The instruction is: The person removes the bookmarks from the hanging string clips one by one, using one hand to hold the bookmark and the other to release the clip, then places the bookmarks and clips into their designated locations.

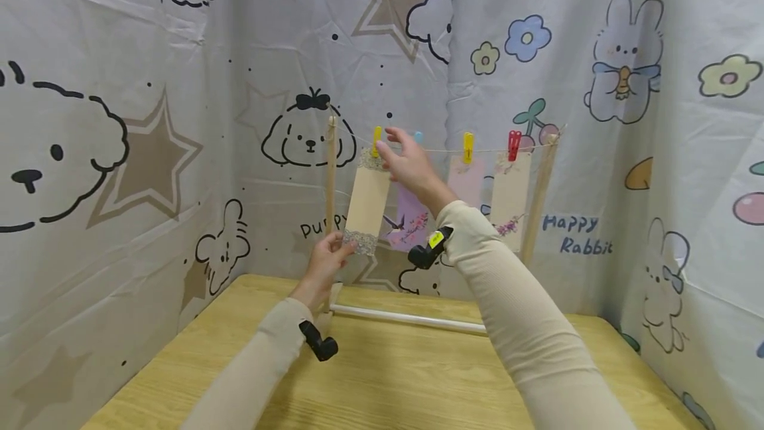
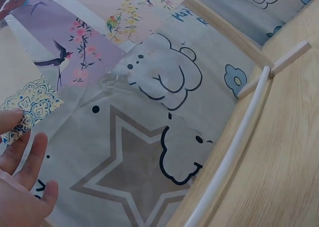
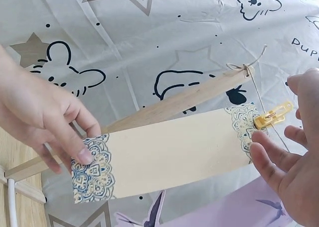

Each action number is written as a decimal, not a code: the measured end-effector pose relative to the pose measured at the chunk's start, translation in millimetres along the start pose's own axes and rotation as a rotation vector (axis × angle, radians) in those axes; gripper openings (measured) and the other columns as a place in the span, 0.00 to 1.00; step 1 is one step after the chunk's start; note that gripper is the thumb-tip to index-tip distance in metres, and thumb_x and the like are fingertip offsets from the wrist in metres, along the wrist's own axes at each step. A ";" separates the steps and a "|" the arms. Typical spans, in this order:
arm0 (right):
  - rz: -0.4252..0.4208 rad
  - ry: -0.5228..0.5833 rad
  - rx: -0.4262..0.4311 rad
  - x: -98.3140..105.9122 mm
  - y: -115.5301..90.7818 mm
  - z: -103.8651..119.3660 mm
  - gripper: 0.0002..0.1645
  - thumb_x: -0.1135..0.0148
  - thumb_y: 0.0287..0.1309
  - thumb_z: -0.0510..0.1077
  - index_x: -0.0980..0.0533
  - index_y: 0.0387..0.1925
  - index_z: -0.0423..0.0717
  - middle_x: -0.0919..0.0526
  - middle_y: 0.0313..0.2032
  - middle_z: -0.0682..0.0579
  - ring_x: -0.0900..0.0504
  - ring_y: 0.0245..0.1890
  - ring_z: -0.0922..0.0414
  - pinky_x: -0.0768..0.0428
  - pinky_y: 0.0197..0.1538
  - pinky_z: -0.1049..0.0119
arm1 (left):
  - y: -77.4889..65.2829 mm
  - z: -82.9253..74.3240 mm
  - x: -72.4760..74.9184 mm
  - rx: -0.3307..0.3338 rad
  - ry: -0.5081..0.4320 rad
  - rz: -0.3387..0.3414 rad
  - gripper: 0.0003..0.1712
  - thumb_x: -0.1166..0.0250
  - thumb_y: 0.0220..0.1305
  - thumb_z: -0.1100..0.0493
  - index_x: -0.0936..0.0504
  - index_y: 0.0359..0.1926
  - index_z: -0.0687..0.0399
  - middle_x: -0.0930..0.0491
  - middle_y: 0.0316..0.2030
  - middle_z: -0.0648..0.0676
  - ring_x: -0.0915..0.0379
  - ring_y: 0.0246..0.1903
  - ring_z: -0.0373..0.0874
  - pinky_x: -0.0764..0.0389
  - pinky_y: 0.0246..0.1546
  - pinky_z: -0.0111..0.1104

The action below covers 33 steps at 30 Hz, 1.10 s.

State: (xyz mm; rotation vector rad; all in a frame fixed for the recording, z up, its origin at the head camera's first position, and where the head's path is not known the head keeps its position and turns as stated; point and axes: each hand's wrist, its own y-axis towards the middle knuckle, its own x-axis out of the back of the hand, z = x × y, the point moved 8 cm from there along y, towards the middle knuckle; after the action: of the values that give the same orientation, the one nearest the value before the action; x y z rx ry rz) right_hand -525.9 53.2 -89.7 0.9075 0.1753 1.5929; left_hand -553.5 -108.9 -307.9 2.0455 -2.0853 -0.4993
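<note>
A cream card with lace-patterned ends (image 1: 367, 201) hangs tilted from a string (image 1: 440, 150), its top edge under a yellow clothespin (image 3: 273, 116). My left hand (image 1: 322, 261) pinches the card's lower corner between thumb and fingers; the thumb lies on the blue-patterned border in the right wrist view. Close to the upper corner and the clothespin is my right hand (image 1: 412, 164), its fingers spread and loosely bent, with nothing held in them. Partly behind this hand hangs a purple card (image 1: 406, 224) with a swallow and pink blossoms.
A pink card (image 1: 465, 181) and a cream floral card (image 1: 510, 184) hang further right, on a yellow clothespin (image 1: 468, 148) and a red clothespin (image 1: 514, 144). Wooden posts (image 1: 331, 178) carry the string. A white rod (image 1: 412, 318) runs low between them over the wooden table (image 1: 418, 377).
</note>
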 end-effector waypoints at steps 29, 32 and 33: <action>0.018 0.156 -0.194 -9.5 26.1 4.6 0.27 0.54 0.83 0.51 0.32 0.72 0.41 0.26 0.62 0.38 0.13 0.33 0.55 0.18 0.29 0.68 | 1.5 0.7 -0.3 -0.037 -0.002 0.008 0.07 0.34 0.73 0.62 0.25 0.41 0.58 0.22 0.36 0.51 0.22 0.49 0.54 0.28 0.51 0.45; 0.023 0.165 -0.190 -10.6 27.2 4.0 0.29 0.51 0.82 0.50 0.34 0.74 0.40 0.26 0.65 0.40 0.13 0.32 0.55 0.18 0.28 0.69 | 1.1 1.7 1.2 -0.027 -0.006 0.006 0.09 0.34 0.73 0.61 0.24 0.45 0.61 0.22 0.40 0.52 0.23 0.52 0.56 0.29 0.55 0.48; 0.025 0.170 -0.193 -11.0 27.3 3.2 0.29 0.50 0.81 0.50 0.35 0.75 0.41 0.26 0.67 0.41 0.13 0.32 0.55 0.19 0.28 0.69 | 0.8 2.3 1.8 -0.023 -0.001 0.005 0.10 0.34 0.73 0.61 0.24 0.47 0.62 0.22 0.41 0.53 0.23 0.53 0.56 0.29 0.56 0.49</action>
State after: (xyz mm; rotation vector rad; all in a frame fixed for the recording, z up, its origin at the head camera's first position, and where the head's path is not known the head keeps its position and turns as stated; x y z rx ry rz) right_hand -545.5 35.2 -76.7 0.6280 0.1268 1.6788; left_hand -555.1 -110.4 -309.9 2.0270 -2.0748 -0.5214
